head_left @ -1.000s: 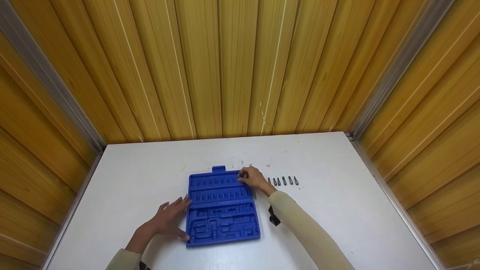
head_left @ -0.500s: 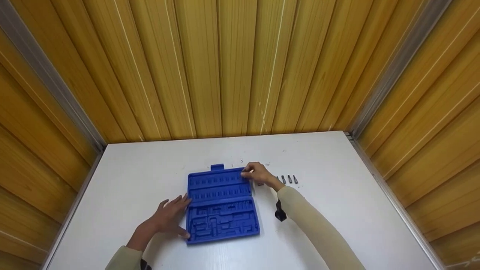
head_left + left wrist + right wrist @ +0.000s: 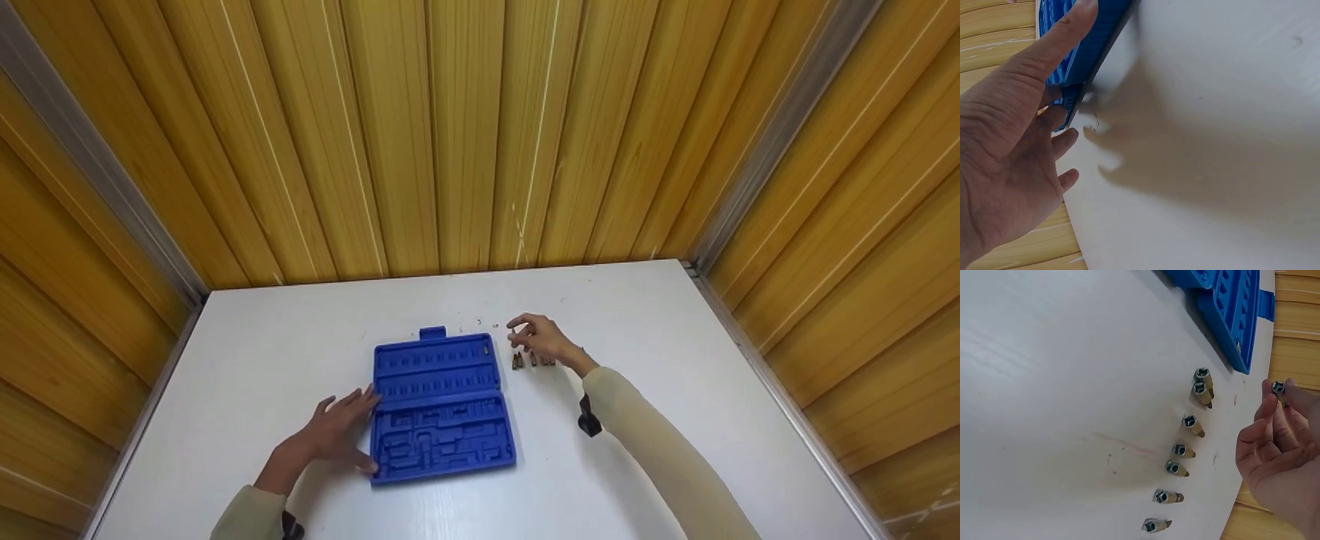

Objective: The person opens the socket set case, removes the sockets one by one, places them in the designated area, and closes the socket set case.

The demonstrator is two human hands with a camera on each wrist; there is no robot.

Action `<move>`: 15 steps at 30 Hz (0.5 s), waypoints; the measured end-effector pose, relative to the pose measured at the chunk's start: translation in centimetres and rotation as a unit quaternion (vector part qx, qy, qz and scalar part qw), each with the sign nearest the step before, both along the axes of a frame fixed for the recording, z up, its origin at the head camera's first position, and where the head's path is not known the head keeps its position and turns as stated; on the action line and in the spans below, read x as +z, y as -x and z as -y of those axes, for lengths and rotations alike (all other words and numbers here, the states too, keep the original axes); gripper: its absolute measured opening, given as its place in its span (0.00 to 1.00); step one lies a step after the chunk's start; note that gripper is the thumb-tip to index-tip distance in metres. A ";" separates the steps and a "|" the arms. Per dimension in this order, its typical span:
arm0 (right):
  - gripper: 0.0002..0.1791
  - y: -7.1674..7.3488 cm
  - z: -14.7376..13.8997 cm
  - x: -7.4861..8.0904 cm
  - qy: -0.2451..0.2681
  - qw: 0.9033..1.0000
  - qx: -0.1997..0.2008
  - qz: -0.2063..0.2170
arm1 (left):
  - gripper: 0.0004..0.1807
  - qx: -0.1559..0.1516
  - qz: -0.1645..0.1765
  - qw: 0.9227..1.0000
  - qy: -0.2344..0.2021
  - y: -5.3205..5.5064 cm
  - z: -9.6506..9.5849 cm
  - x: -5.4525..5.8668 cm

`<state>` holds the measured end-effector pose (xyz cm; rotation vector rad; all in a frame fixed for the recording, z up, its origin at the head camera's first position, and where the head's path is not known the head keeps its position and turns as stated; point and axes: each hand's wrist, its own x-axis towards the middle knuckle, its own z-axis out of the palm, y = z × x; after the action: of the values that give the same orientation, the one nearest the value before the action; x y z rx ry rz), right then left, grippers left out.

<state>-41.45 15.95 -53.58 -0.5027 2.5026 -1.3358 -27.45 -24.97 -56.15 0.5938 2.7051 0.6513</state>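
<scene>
A blue plastic tool case [image 3: 444, 398] lies spread flat on the white table, its moulded slots facing up. My left hand [image 3: 334, 435] rests along its left edge, fingers spread, thumb [image 3: 1064, 36] at the near left corner. One small bit socket [image 3: 486, 349] sits in the far right slot of the case. Just right of that corner, my right hand [image 3: 541, 337] pinches another bit socket [image 3: 1278, 387] between thumb and fingertips, its square-holed end showing in the right wrist view. Below the hand runs a row of several metal bit sockets [image 3: 1189, 422], partly hidden by the hand in the head view.
The white table [image 3: 300, 322] carries small dark specks [image 3: 479, 322] beyond the case. Wood-patterned panels [image 3: 465, 150] rise behind the table and on both sides. The latch tab [image 3: 432, 332] sticks out from the case's far edge.
My right hand has moved right, off the case's far right corner, uncovering a bit socket in the slot there, and now holds another one. My left hand stays at the case's left edge.
</scene>
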 end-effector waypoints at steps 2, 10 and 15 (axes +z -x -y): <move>0.19 0.0 -0.7 0.0 0.000 1.000 -0.003 0.001 | 0.69 -0.002 -0.002 1.000 0.002 0.1 -0.1 -0.1; 0.24 0.0 -3.8 -0.1 0.016 0.999 -0.018 0.025 | 0.68 0.001 -0.004 1.000 0.013 0.0 -0.2 0.2; 0.25 -0.2 -5.9 -0.2 0.003 1.000 -0.025 0.018 | 0.68 0.002 -0.002 1.000 0.011 -0.1 -0.4 0.2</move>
<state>-41.22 21.89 -53.77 -0.4157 2.4977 -1.3575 -27.39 -24.58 -55.99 0.5838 2.7142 0.6206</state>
